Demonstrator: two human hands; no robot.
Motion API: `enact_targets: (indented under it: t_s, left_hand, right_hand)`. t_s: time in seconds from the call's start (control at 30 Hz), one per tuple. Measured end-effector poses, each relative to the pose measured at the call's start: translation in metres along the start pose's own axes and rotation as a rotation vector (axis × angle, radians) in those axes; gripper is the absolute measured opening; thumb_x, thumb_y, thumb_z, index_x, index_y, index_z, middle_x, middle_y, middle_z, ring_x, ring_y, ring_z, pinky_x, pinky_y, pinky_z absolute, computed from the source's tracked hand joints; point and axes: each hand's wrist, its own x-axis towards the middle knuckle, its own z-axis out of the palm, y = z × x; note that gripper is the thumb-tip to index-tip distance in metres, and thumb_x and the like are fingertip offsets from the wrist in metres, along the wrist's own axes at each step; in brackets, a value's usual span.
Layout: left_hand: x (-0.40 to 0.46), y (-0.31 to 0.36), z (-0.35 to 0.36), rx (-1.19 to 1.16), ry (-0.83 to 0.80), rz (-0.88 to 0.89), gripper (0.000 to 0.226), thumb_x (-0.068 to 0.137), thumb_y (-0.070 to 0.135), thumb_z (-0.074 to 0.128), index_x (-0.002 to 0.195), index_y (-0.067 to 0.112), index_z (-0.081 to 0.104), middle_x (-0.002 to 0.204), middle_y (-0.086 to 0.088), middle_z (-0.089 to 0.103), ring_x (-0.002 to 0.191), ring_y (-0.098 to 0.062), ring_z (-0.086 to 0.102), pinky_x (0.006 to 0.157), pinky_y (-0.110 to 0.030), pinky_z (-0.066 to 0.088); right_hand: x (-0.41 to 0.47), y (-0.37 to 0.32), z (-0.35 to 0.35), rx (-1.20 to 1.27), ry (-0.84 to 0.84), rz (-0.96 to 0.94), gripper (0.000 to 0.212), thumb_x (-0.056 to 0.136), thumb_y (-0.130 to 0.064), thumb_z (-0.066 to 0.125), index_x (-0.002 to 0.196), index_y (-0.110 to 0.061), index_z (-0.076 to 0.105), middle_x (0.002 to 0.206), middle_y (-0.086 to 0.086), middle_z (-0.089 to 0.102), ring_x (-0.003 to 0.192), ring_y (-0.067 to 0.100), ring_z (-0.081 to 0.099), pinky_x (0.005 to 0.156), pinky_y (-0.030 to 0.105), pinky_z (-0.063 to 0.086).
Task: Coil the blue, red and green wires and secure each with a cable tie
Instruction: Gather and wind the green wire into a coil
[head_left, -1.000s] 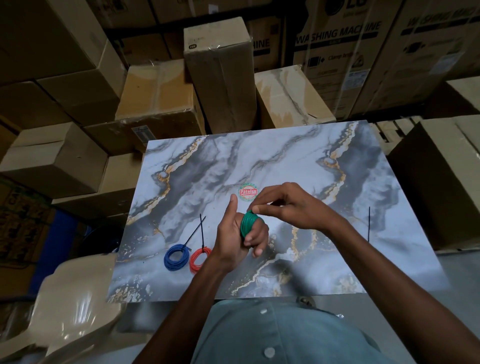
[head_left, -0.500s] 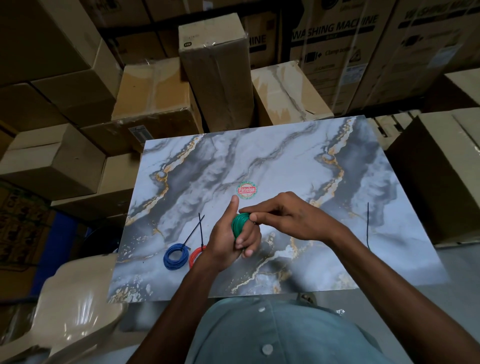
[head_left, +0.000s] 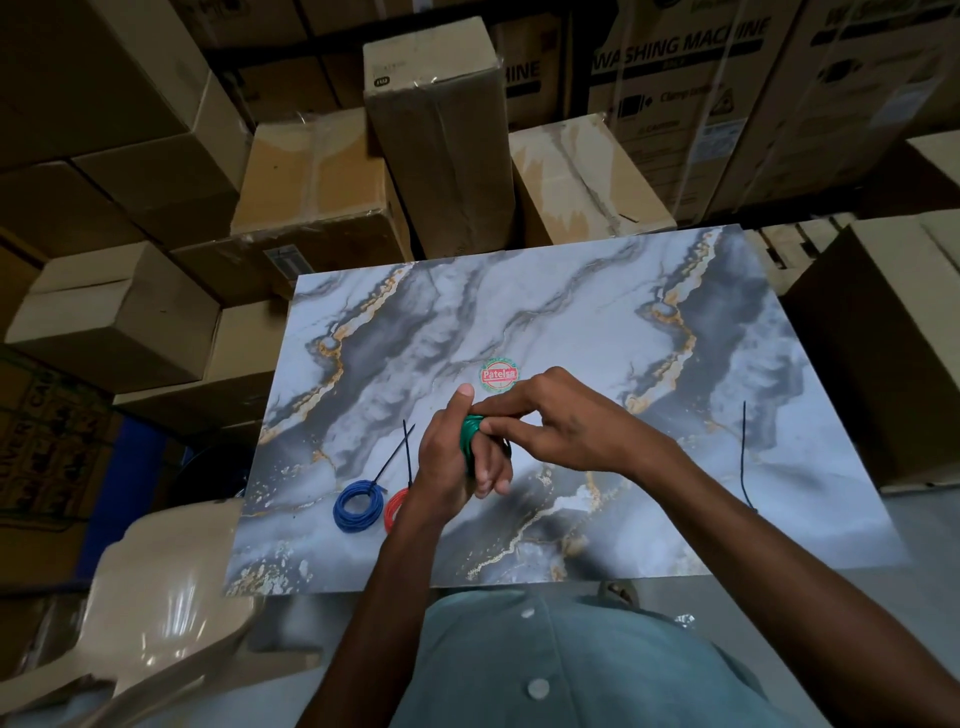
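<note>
Right, left hand (head_left: 457, 462) gripped the green wire coil (head_left: 470, 439) wound round its fingers, right hand (head_left: 561, 423) pinching the coil's top; the loose black cable tie (head_left: 744, 457) lay lengthwise well right, nearer my right hand.

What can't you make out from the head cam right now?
- Red coil: right part hidden behind the left hand; its tie's locking end is covered.
- Green wire: mostly covered by both hands; loose end unseen.
- Right hand: fingertip grip on the wire is too small to tell.
- Spare cable tie: thin, head unclear.
</note>
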Motion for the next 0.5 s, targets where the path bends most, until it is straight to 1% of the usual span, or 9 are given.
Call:
enact_targets:
  t_s: [0.07,0.1,0.17,0.2,0.27,0.33,0.37,0.43,0.5]
  left_hand:
    - [0.0,-0.002,0.0,0.0,0.033,0.005,0.086,0.104,0.043,0.026,0.028,0.009,0.042,0.026,-0.006,0.031,0.024,-0.024,0.039,0.039,-0.017,0.035]
    - [0.0,-0.002,-0.001,-0.005,0.055,0.01,0.086,0.104,0.042,0.027,0.027,0.008,0.042,0.026,-0.006,0.031,0.023,-0.024,0.038,0.038,-0.017,0.036]
    - [-0.001,-0.003,-0.001,-0.019,0.081,0.016,0.085,0.105,0.039,0.028,0.027,0.007,0.041,0.026,-0.006,0.031,0.022,-0.023,0.035,0.038,-0.017,0.037]
    - [-0.001,-0.005,-0.001,-0.022,0.088,0.017,0.085,0.105,0.038,0.028,0.027,0.007,0.041,0.026,-0.006,0.031,0.022,-0.023,0.035,0.038,-0.017,0.037]
    - [-0.001,-0.009,-0.003,-0.013,0.107,0.006,0.085,0.106,0.036,0.028,0.027,0.006,0.04,0.026,-0.006,0.031,0.022,-0.023,0.035,0.038,-0.017,0.037]
    - [-0.002,-0.011,-0.003,-0.006,0.13,-0.013,0.085,0.106,0.036,0.028,0.027,0.006,0.039,0.026,-0.006,0.031,0.022,-0.023,0.035,0.037,-0.017,0.036]
    - [-0.003,-0.013,-0.004,-0.005,0.146,-0.017,0.085,0.107,0.035,0.028,0.027,0.006,0.038,0.026,-0.005,0.03,0.022,-0.023,0.034,0.036,-0.017,0.035]
    - [-0.003,-0.015,-0.003,-0.012,0.175,-0.019,0.085,0.107,0.034,0.028,0.027,0.007,0.037,0.026,-0.004,0.03,0.021,-0.021,0.033,0.036,-0.016,0.034]
    - [-0.002,-0.018,-0.002,-0.032,0.183,-0.021,0.086,0.107,0.034,0.027,0.026,0.006,0.036,0.025,-0.003,0.029,0.021,-0.02,0.031,0.035,-0.016,0.034]
  right_hand:
    - [0.004,-0.001,-0.001,0.003,-0.006,-0.031,0.024,0.104,-0.014,0.056,0.107,-0.013,0.079,0.088,-0.002,0.08,0.072,-0.01,0.062,0.059,0.01,0.038]
    - [0.006,-0.002,0.0,0.005,-0.011,-0.04,0.023,0.103,-0.014,0.056,0.108,-0.012,0.079,0.088,-0.001,0.08,0.07,-0.009,0.063,0.058,0.01,0.038]
    - [0.009,-0.003,0.001,-0.002,-0.027,-0.042,0.024,0.103,-0.015,0.057,0.109,-0.013,0.08,0.091,-0.001,0.081,0.067,-0.001,0.065,0.055,0.011,0.038]
    - [0.01,-0.003,0.002,-0.003,-0.036,-0.039,0.024,0.103,-0.015,0.057,0.109,-0.014,0.08,0.092,0.0,0.081,0.065,0.0,0.065,0.054,0.011,0.038]
    - [0.011,-0.004,0.004,0.009,-0.038,-0.032,0.023,0.101,-0.013,0.059,0.107,-0.014,0.081,0.09,0.0,0.081,0.062,-0.002,0.064,0.055,0.009,0.038]
    - [0.011,-0.004,0.005,0.031,-0.048,-0.02,0.023,0.098,-0.01,0.059,0.105,-0.014,0.082,0.087,-0.002,0.081,0.067,-0.002,0.069,0.056,0.007,0.039]
    - [0.012,-0.004,0.006,0.031,-0.059,-0.01,0.023,0.097,-0.01,0.059,0.103,-0.014,0.082,0.085,-0.003,0.081,0.072,0.001,0.072,0.057,0.009,0.04]
    - [0.014,-0.002,0.01,0.014,-0.069,0.006,0.023,0.095,-0.012,0.059,0.101,-0.015,0.081,0.083,-0.003,0.08,0.076,0.012,0.075,0.056,0.015,0.044]
    - [0.015,0.001,0.012,-0.009,-0.077,0.013,0.024,0.093,-0.018,0.057,0.098,-0.017,0.08,0.081,-0.001,0.079,0.076,0.018,0.074,0.062,0.029,0.051]
